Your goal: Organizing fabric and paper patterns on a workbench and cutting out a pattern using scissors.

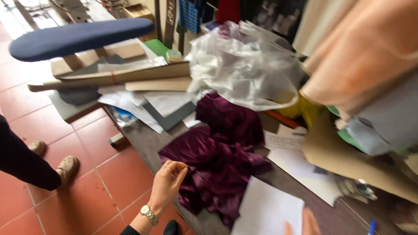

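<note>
My left hand [167, 182], with a ring and a wristwatch, rests at the near edge of a heap of dark purple satin cloth [220, 150] on a wooden table [146, 141]; its fingers are curled against the cloth, and a grip is unclear. Only the fingertips of my right hand [301, 224] show at the bottom edge, touching a white sheet of paper [267, 209] lying beside the cloth.
A crumpled clear plastic sheet [241, 65] sits behind the cloth. Card and paper pieces [143, 78] pile at the left with a blue padded ironing arm [78, 37] above. Peach fabric [361, 56] hangs right. Another person's leg and beige shoes [65, 167] stand on red tiles.
</note>
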